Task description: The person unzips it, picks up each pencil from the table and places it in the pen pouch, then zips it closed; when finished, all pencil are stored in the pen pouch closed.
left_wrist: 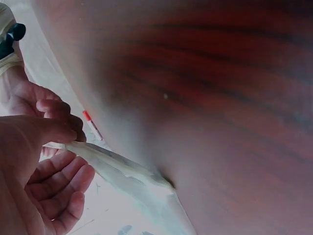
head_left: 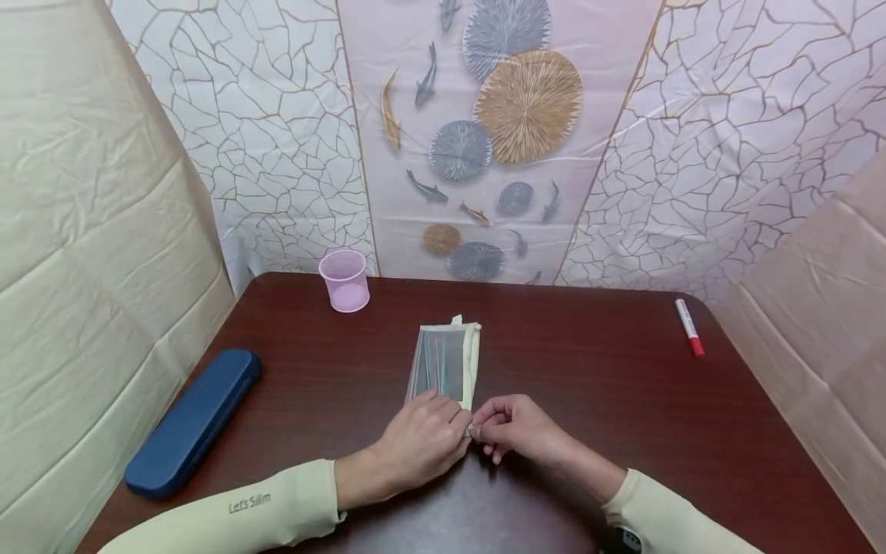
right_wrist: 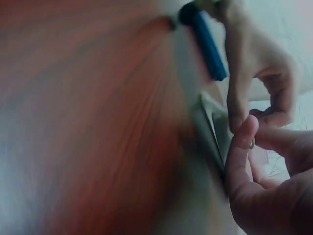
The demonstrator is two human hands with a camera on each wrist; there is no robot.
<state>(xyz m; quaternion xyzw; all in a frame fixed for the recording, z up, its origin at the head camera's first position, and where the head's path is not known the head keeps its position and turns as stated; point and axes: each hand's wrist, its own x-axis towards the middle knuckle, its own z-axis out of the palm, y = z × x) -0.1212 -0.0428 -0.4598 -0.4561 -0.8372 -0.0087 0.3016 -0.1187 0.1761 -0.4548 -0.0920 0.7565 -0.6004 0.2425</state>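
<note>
A see-through mesh zipper pouch with cream edging lies near the middle of the table. Thin coloured lengths show through its mesh. My left hand pinches the pouch's near corner between thumb and fingers, covering that end. Close beside it, my right hand pinches a small metal zipper pull at the same corner. In the left wrist view the cream edge of the pouch stretches away from the left thumb.
A blue hard case lies at the table's left side. Toward the back left stands a pink cup. A white marker with a red cap lies at the far right. Patterned cloth hangs behind the brown table.
</note>
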